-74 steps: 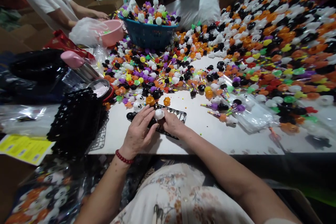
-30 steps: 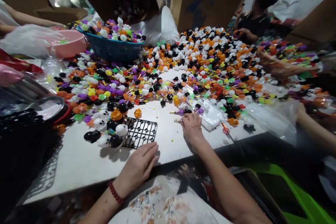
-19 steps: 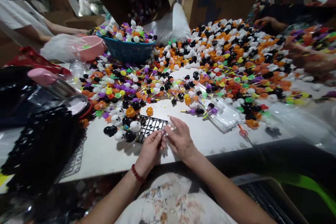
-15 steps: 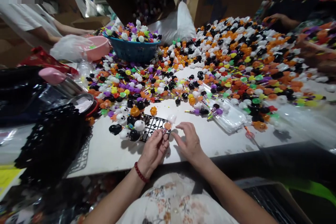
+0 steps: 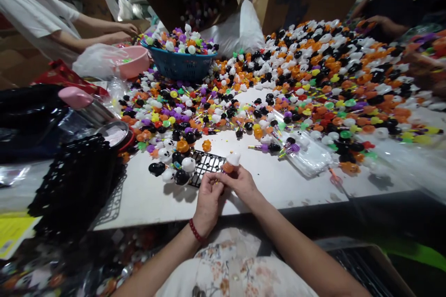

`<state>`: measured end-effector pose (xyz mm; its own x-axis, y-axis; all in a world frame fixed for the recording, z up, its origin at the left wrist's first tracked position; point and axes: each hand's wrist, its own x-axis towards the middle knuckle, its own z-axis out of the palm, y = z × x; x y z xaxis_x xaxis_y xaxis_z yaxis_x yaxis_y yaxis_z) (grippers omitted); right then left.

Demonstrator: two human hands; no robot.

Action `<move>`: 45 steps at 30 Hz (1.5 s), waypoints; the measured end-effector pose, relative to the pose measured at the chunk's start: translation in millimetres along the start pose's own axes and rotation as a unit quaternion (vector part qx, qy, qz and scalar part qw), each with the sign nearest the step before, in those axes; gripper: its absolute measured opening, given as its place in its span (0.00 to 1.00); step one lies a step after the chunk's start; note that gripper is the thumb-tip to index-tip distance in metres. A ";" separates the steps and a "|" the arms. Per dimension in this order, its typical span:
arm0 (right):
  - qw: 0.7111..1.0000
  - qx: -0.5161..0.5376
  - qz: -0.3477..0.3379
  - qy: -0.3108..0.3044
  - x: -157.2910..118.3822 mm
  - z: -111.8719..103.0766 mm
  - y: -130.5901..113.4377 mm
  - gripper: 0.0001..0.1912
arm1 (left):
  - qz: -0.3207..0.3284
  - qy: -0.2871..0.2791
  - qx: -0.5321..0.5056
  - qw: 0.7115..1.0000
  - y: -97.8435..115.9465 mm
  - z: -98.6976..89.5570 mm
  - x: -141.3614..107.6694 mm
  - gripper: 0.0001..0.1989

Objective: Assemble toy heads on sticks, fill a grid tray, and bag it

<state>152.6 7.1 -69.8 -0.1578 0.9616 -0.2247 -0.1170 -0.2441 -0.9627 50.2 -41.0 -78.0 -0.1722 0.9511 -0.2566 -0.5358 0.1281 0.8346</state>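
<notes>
Both my hands meet over the near part of the white table [image 5: 146,204]. My left hand [image 5: 208,199], with a red bead bracelet at the wrist, is closed on the lower part of a small toy with an orange and white top [image 5: 230,162]. The fingers of my right hand [image 5: 244,185] are pressed together around the same toy, just below its top. Behind the hands lies a black plastic grid [image 5: 205,165]. Several black, white and orange heads [image 5: 181,176] rest on its left end. The lower end of the toy is hidden by my fingers.
Small colourful toys [image 5: 320,74] are heaped across the back and right. A blue basket [image 5: 181,66] and a pink basin [image 5: 135,62] stand at the back left. Black grids [image 5: 73,185] are stacked left, clear bags [image 5: 308,155] lie right. People work at both sides.
My right hand has moved left and closed on the toy beside my left hand. The toy's white top now stands higher. The view has shifted slightly.
</notes>
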 end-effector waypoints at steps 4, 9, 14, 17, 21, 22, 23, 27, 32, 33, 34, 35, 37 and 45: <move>1.000 0.009 0.005 0.008 4.1 2.0 3.6 0.27 | 0.082 0.052 0.100 0.990 -5.5 -6.0 2.3 0.15; 0.997 0.055 0.031 -0.040 6.1 5.7 -0.4 0.22 | 0.160 0.081 0.192 0.965 -3.2 -7.4 1.2 0.11; 0.997 0.042 0.028 -0.058 7.1 6.2 -2.2 0.20 | 0.133 0.069 0.195 0.969 0.2 -9.1 -0.3 0.10; 0.998 -0.024 0.007 -0.051 5.1 8.5 -1.9 0.22 | 0.145 0.075 0.187 0.969 0.8 -10.0 1.0 0.10; 0.994 -0.085 0.009 -0.065 6.9 11.1 -6.4 0.21 | 0.118 0.061 0.203 0.970 6.9 -11.6 -3.9 0.11; 0.993 -0.086 0.012 -0.076 9.7 11.0 -7.9 0.19 | 0.102 0.047 0.223 0.968 11.4 -12.7 -8.0 0.12; 0.993 -0.086 0.010 -0.085 13.7 10.7 -9.3 0.18 | 0.086 0.027 0.250 0.964 17.7 -14.3 -13.3 0.12; 0.992 -0.078 -0.036 -0.090 38.8 12.3 -9.4 0.16 | 0.093 -0.114 0.400 0.905 60.7 -26.1 -37.7 0.08; 0.986 -0.098 -0.088 -0.099 69.5 30.2 -0.9 0.13 | 0.321 -0.065 0.514 0.793 124.1 -42.7 -34.7 0.08; 0.984 -0.108 -0.096 -0.106 73.2 35.0 0.1 0.12 | 0.362 -0.040 0.537 0.761 133.0 -44.9 -28.1 0.09; 0.981 -0.121 -0.102 -0.113 76.1 39.5 0.6 0.11 | 0.389 -0.027 0.562 0.729 140.0 -46.9 -20.4 0.11; 0.977 -0.136 -0.108 -0.122 78.0 43.1 0.4 0.09 | 0.405 -0.026 0.586 0.701 144.9 -48.6 -12.3 0.12; 0.968 -0.171 -0.122 -0.138 79.0 46.3 -2.2 0.08 | 0.409 -0.040 0.620 0.668 149.5 -51.9 2.6 0.13; 0.871 -0.427 -0.220 -0.103 42.0 3.3 -35.2 0.09 | 0.397 -0.051 0.622 0.673 139.0 -58.0 23.3 0.15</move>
<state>146.8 55.7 -44.9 -0.4643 0.8741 0.1424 0.5477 0.4097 -0.7295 -76.3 -17.4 3.7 0.0962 0.8645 0.4933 0.8089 -0.3567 0.4674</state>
